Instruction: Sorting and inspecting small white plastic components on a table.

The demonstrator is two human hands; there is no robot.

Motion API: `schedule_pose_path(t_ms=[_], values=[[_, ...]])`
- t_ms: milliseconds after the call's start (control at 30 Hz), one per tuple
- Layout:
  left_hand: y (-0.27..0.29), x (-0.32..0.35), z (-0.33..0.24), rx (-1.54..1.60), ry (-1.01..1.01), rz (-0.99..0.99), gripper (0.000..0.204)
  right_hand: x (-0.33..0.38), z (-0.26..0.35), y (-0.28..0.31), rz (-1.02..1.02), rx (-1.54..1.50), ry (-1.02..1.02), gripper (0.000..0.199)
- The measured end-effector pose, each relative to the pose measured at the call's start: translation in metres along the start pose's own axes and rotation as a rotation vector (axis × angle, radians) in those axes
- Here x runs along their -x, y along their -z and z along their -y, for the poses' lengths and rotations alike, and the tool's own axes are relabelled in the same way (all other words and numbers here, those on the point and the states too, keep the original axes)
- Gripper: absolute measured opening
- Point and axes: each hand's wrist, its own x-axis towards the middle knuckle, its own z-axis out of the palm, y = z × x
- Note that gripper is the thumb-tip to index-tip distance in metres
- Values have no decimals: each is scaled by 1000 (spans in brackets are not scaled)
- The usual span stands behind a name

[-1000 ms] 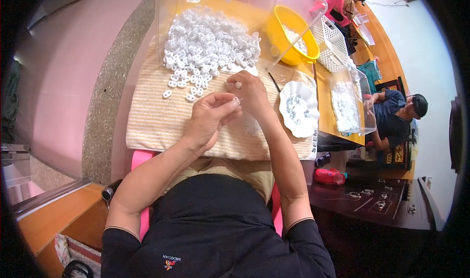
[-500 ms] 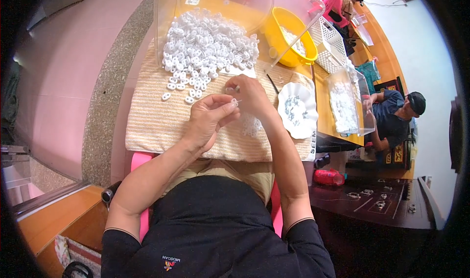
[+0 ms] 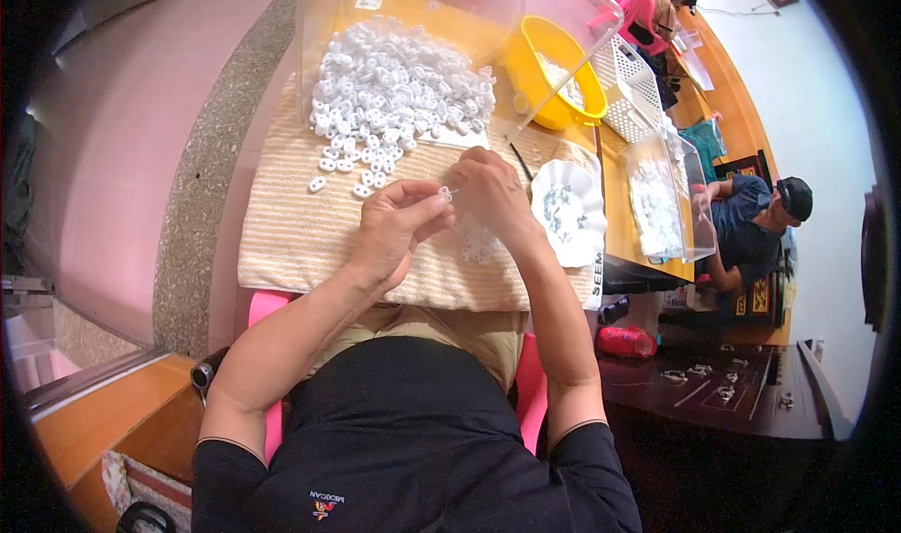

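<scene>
My left hand (image 3: 399, 223) pinches a small clear plastic piece (image 3: 446, 194) between thumb and fingertips, with a thin pin-like end pointing toward my right hand. Close beside it, my right hand (image 3: 496, 193) has its fingers bent and drawn together; whatever they hold is hidden. Ahead of both hands lies a large heap of white oval plastic pieces (image 3: 399, 83), each with two holes. Partly behind my right wrist are several small clear pieces (image 3: 479, 244) on the striped towel (image 3: 310, 242). To the right, a white scalloped dish (image 3: 587, 181) holds small grey-looking parts.
A clear plastic bin (image 3: 319, 26) lies around the heap. Beyond the dish stand a yellow basin (image 3: 530, 50), a white perforated basket (image 3: 624, 87) and a clear box (image 3: 690, 223) of white pieces. A thin black stick (image 3: 522, 160) lies by the dish. Another person (image 3: 755, 219) sits at right.
My right hand has moved slightly right and its fingers have turned in toward the piece in my left hand. The left hand has barely shifted.
</scene>
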Motion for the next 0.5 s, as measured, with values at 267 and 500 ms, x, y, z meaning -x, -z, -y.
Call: schedule_pose_path(t_ms=[267, 500], values=[[-2, 1, 0, -11, 6, -18, 12, -1, 3, 6, 11, -201, -159, 15], [0, 0, 1, -4, 7, -3, 12, 1, 4, 5, 22, -108, -177, 16]])
